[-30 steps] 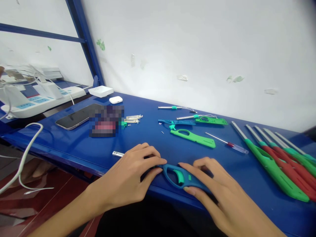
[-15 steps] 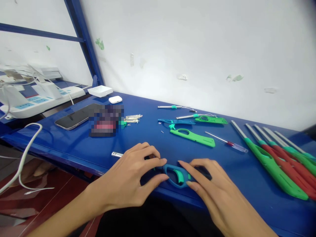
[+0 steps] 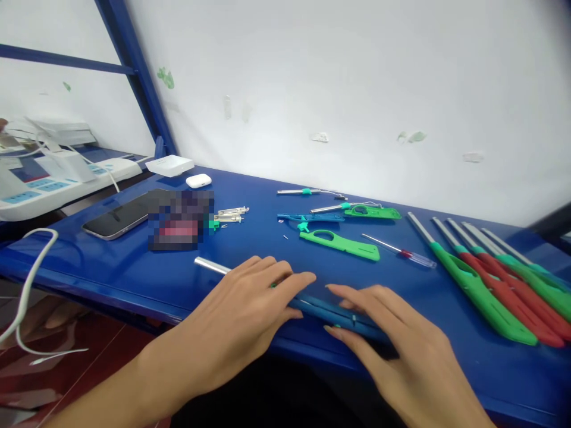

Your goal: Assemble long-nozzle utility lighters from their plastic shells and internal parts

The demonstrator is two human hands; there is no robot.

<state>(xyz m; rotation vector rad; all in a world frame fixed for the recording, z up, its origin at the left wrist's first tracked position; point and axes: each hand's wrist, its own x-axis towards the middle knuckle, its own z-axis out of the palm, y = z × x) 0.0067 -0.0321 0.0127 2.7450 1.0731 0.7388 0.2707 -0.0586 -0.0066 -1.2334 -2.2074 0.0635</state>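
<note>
A blue long-reach lighter (image 3: pixel 323 310) lies across both hands near the table's front edge, turned so that its narrow seam edge faces me. My left hand (image 3: pixel 247 318) is closed around its front part, and the silver metal tube (image 3: pixel 209 265) sticks out to the left beyond the knuckles. My right hand (image 3: pixel 399 330) has thumb and fingers on either side of the handle's rear part. The palm side of each hand is hidden. Beyond the hands lies a green lighter half-shell (image 3: pixel 343 245) with a finger hole.
Metal tubes with wires (image 3: pixel 297 191), a blue shell (image 3: pixel 312 217) and another green shell (image 3: pixel 379 212) lie farther back. A screwdriver (image 3: pixel 413 257) is right of them. Several whole lighters (image 3: pixel 482 297) line the right side. A phone (image 3: pixel 127 214) and power strip (image 3: pixel 66 184) are at left.
The blue lighter has been rolled from its flat side, where the finger hole and green trigger showed, onto its edge. Both hands still hold it. The view has shifted slightly right.
</note>
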